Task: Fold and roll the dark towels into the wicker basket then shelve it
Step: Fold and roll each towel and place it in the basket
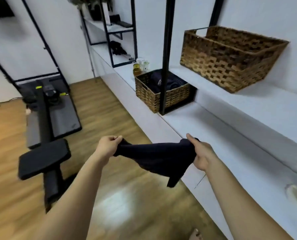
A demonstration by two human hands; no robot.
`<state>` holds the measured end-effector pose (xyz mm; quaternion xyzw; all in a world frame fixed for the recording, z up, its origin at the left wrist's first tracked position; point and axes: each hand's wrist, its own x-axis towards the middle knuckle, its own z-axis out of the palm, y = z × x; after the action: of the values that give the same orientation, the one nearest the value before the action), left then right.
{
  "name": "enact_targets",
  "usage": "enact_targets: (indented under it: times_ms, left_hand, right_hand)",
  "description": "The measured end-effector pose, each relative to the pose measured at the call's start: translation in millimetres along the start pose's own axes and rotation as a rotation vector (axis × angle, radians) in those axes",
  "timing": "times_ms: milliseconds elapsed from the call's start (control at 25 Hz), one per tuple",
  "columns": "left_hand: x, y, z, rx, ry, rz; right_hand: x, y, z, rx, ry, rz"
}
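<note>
A dark towel (154,158) hangs stretched between my two hands above the wooden floor, beside the white ledge. My left hand (108,144) pinches its left corner and my right hand (202,153) grips its right end, with a loose flap drooping below. A wicker basket (154,94) stands on the lower white counter behind a black post and holds several rolled dark towels (168,82). A second, larger wicker basket (230,56) sits on the upper white shelf at the right; its inside is mostly hidden.
A black vertical post (166,54) of the shelf frame rises in front of the smaller basket. Glass jars (140,66) stand behind that basket. A black exercise bench (44,158) and a grey mat (61,115) lie on the floor to the left.
</note>
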<state>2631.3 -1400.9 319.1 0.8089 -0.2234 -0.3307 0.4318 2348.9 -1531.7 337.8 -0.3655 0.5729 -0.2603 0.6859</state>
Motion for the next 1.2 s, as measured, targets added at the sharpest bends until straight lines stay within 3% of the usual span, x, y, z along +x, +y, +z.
enact_targets:
  times_ms: [80, 240, 480, 600, 760, 880, 1040, 1200]
  left_hand:
    - [-11.2, -18.8, -49.0, -0.008, 0.110, 0.005]
    - [-24.4, -46.1, -125.3, 0.011, 0.291, -0.021]
    - [-45.1, -85.7, -169.6, 0.075, 0.382, -0.066]
    - [-51.7, -82.8, -174.9, 0.106, 0.350, -0.080]
    - [-54.7, -68.6, -187.3, 0.056, 0.175, -0.111]
    - [-53.6, -58.1, -186.9, 0.193, 0.067, -0.012]
    - [-51.4, -49.3, -175.1, 0.282, 0.089, 0.083]
    - [-47.6, -41.2, -163.6, 0.155, 0.101, 0.098]
  right_hand:
    - [-0.9, 10.5, 40.7, 0.034, -0.035, -0.011]
    - [-6.2, 30.5, 103.8, -0.274, -0.121, -0.166]
    - [-11.2, 50.1, 144.1, -0.516, -0.175, -0.252]
    - [-14.8, 48.0, 152.7, -0.516, -0.135, -0.265]
    - [-22.6, 34.7, 152.4, -0.559, -0.084, -0.301]
    - [-24.9, 26.2, 146.3, -0.589, -0.093, -0.260]
    - [-24.3, 22.9, 130.9, -0.611, -0.060, -0.278]
    - [-20.4, 25.3, 112.1, -0.664, 0.008, -0.387]
